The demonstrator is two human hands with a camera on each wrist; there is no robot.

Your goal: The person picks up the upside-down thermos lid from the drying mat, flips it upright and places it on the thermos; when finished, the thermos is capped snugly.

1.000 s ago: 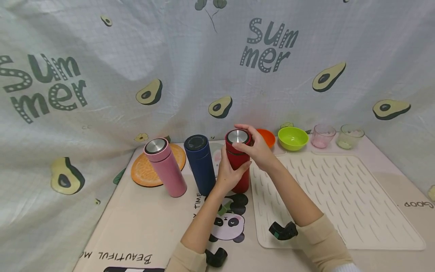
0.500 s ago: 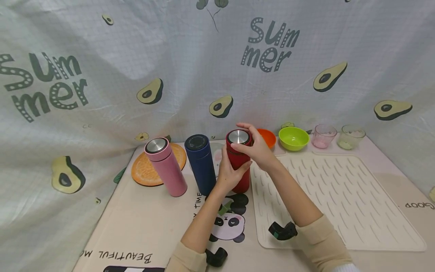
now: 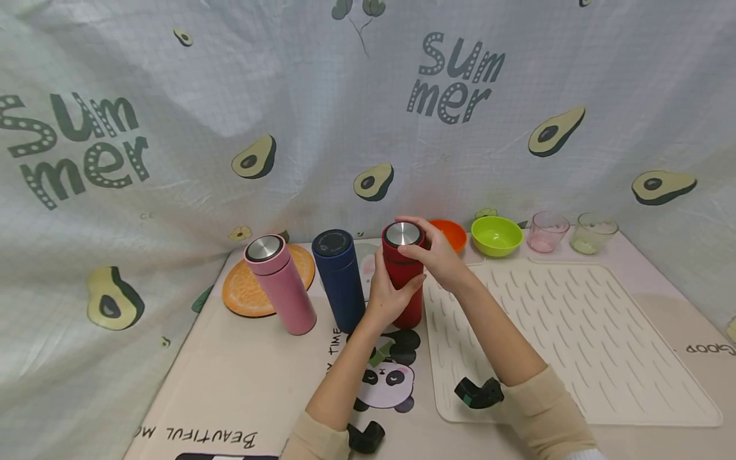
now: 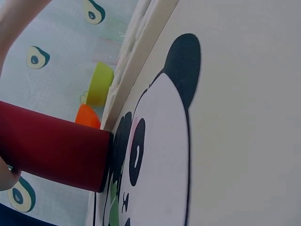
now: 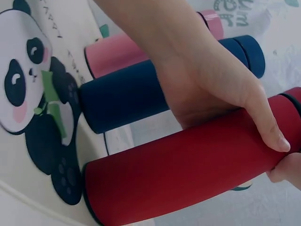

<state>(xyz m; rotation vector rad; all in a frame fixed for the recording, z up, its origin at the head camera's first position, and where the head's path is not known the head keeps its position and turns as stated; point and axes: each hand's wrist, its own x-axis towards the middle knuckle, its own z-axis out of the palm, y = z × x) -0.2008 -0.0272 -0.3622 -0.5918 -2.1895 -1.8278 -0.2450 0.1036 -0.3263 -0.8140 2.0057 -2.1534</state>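
A red vacuum flask (image 3: pixel 409 313) with a steel-topped lid (image 3: pixel 402 234) stands upright on the table. My left hand (image 3: pixel 386 291) grips its body from the left, thumb across the near side. Around the lid, my right hand (image 3: pixel 436 254) has its thumb on the near edge and fingers over the far side. The right wrist view shows the left thumb on the red body (image 5: pixel 188 169) just below the lid seam. Just left stand a blue flask (image 3: pixel 342 287) and a pink flask (image 3: pixel 284 291), both upright with lids on.
An orange round mat (image 3: pixel 241 291) lies behind the pink flask. To the right is a cream ridged mat (image 3: pixel 552 338). Along the back stand an orange bowl (image 3: pixel 451 235), a green bowl (image 3: pixel 497 236) and two glass cups (image 3: pixel 546 233). A printed curtain hangs behind.
My right hand's thumb has shifted slightly rightward along the lid's near edge, and its fingers have come down closer to the lid. The left hand and all three flasks keep their places.
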